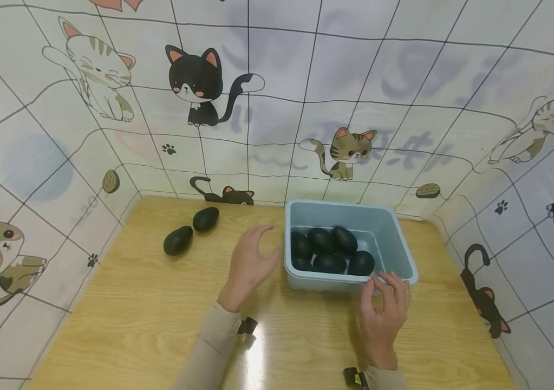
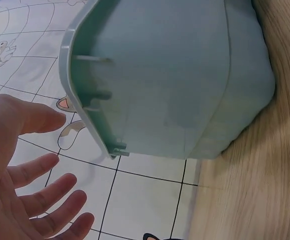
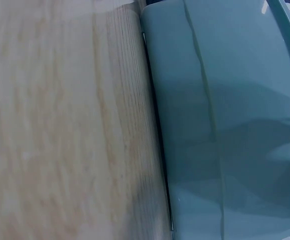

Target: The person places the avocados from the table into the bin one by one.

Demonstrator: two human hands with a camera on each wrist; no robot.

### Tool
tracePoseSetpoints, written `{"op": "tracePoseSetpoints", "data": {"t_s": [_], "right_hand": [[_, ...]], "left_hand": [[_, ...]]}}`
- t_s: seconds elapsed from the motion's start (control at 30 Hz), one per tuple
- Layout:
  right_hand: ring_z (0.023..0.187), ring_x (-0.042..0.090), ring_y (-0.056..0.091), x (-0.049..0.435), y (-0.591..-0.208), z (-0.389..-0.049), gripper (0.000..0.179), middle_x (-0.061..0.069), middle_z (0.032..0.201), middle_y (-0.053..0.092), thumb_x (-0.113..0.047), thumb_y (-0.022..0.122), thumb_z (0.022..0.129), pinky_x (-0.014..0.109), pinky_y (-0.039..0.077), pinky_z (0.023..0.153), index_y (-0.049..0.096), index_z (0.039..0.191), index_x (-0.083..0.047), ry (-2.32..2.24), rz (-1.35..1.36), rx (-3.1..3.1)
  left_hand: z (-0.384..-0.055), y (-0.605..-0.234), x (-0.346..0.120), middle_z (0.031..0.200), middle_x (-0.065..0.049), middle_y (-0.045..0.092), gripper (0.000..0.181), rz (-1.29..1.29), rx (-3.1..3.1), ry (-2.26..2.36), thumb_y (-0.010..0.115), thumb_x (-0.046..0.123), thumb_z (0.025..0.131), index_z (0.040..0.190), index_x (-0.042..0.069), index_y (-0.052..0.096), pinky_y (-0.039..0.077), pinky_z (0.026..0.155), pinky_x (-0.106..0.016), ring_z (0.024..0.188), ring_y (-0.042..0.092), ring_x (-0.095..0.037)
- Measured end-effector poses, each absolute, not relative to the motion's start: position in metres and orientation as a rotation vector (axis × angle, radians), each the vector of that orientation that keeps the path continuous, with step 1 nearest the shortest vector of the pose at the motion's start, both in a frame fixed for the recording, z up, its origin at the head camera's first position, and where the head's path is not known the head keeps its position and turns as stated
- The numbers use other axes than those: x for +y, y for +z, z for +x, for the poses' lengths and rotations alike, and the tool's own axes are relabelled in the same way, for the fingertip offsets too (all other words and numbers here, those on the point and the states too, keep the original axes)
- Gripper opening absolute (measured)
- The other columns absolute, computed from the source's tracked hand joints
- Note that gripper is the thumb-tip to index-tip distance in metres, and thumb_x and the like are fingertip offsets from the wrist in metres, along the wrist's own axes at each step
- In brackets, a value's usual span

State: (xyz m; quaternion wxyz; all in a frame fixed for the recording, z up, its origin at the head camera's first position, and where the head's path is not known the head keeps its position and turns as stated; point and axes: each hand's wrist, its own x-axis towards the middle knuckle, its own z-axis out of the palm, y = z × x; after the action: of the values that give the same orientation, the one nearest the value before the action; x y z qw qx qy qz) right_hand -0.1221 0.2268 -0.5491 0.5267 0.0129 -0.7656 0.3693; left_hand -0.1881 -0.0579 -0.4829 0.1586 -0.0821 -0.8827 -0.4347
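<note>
A light blue plastic bin (image 1: 350, 214) stands on the wooden table and holds several dark avocados (image 1: 330, 264). Just left of its left wall is my left hand (image 1: 252, 262), thumb and fingers spread apart with nothing between them. The left wrist view shows the same hand (image 2: 32, 180) beside the bin's rim (image 2: 67, 75), apart from it. At the front right of the bin is my right hand (image 1: 385, 309), its loosely bent fingertips at the front rim; whether they touch it is unclear. The right wrist view shows mostly the bin's outer wall (image 3: 195, 125).
Two more avocados, one nearer (image 1: 177, 241) and one farther back (image 1: 206, 219), lie on the table (image 1: 160, 314) at the left. Walls (image 1: 277, 81) with printed cats and grid lines enclose the table at the back and both sides.
</note>
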Motion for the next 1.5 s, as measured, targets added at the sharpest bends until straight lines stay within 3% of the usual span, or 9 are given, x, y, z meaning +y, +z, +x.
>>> {"op": "tracePoseSetpoints", "data": {"t_s": [0.37, 0.6, 0.8, 1.1, 1.5], "right_hand": [[0.121, 0.043, 0.063, 0.227, -0.549, -0.122, 0.011, 0.027, 0.111, 0.072, 0.001, 0.073, 0.089, 0.070, 0.032, 0.123, 0.076, 0.096, 0.008, 0.869, 0.023, -1.846], [0.117, 0.049, 0.062, 0.227, -0.548, -0.122, 0.013, 0.027, 0.111, 0.072, -0.002, 0.072, 0.090, 0.070, 0.033, 0.123, 0.076, 0.097, 0.009, 0.865, 0.036, -1.848], [0.119, 0.043, 0.063, 0.227, -0.548, -0.123, 0.012, 0.026, 0.111, 0.073, 0.000, 0.073, 0.089, 0.071, 0.034, 0.122, 0.077, 0.098, 0.008, 0.855, 0.035, -1.847], [0.117, 0.051, 0.062, 0.228, -0.546, -0.122, 0.012, 0.027, 0.111, 0.072, 0.000, 0.072, 0.090, 0.070, 0.032, 0.124, 0.076, 0.098, 0.009, 0.857, 0.038, -1.861], [0.117, 0.050, 0.061, 0.228, -0.546, -0.121, 0.013, 0.027, 0.112, 0.072, 0.001, 0.072, 0.089, 0.068, 0.031, 0.124, 0.076, 0.099, 0.009, 0.862, 0.026, -1.873]], "left_hand": [[-0.190, -0.485, -0.072, 0.145, -0.010, 0.066, 0.051, -0.234, -2.545, -1.227, 0.079, 0.030, 0.094, 0.141, 0.014, 0.066, 0.049, 0.115, -0.053, 0.138, 0.060, -0.034], [-0.192, -0.490, -0.081, 0.145, -0.009, 0.066, 0.050, -0.185, -2.590, -1.198, 0.078, 0.030, 0.095, 0.142, 0.015, 0.066, 0.048, 0.115, -0.053, 0.138, 0.059, -0.033], [-0.193, -0.493, -0.090, 0.145, -0.010, 0.066, 0.051, -0.174, -2.586, -1.181, 0.077, 0.031, 0.095, 0.142, 0.014, 0.066, 0.050, 0.113, -0.053, 0.136, 0.061, -0.034], [-0.195, -0.498, -0.100, 0.145, -0.012, 0.066, 0.050, -0.151, -2.618, -1.151, 0.077, 0.031, 0.095, 0.141, 0.013, 0.066, 0.050, 0.113, -0.055, 0.136, 0.060, -0.036], [-0.200, -0.504, -0.120, 0.142, -0.014, 0.067, 0.052, -0.114, -2.638, -1.089, 0.077, 0.032, 0.095, 0.141, 0.012, 0.065, 0.052, 0.108, -0.057, 0.133, 0.062, -0.039]]}}
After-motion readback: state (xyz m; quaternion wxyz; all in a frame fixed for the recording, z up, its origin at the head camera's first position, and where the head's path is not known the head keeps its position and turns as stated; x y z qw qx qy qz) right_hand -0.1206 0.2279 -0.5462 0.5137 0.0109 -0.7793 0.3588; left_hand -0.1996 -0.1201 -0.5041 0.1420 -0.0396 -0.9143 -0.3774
